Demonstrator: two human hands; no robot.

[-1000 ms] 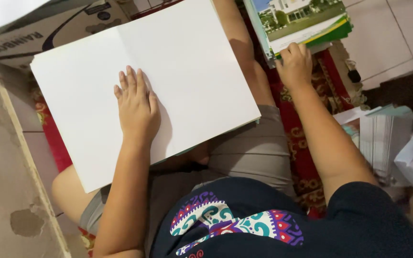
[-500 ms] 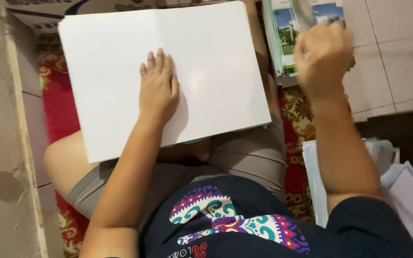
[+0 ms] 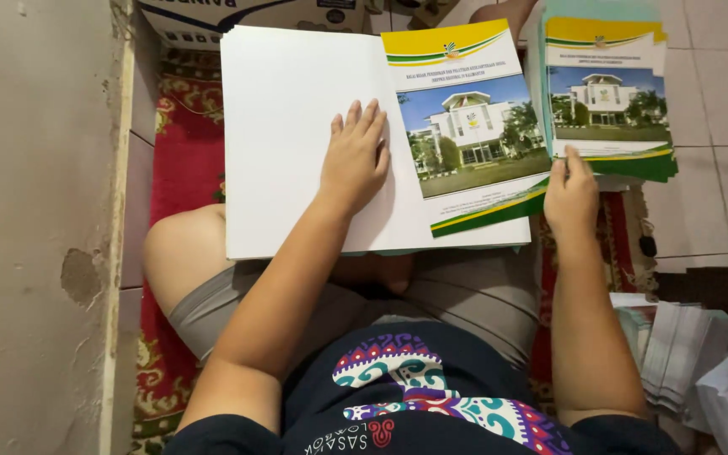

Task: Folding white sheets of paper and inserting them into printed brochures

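You sit cross-legged on a red patterned rug (image 3: 180,168), which lies over pale floor tiles (image 3: 718,118), with a rough grey concrete wall (image 3: 35,227) close on your left. Nearest to you, at your right side, a heap of loose folded papers (image 3: 684,345) lies on the floor.

Across your lap rests a stack of white sheets (image 3: 284,135), blank side up. Your left hand (image 3: 354,158) lies flat on the stack near its middle, fingers spread and palm down, pressing rather than gripping anything. On the right half of the stack lies a printed cover sheet (image 3: 469,126), yellow band at its top, a photograph of a white building under blue sky in the middle, green and yellow stripes at its foot; it sits slightly tilted.

Your right hand (image 3: 572,195) is at the lower right corner of that cover sheet, fingers stretched forward and touching the paper's edge; you cannot tell whether the grip pinches the sheet or only rests on it.

Just beyond that hand, on the tiles, stands a pile of identical printed covers (image 3: 604,93), edges fanned a little. Farthest off, at the top, a cardboard box (image 3: 238,15) lies against the rug's far end.
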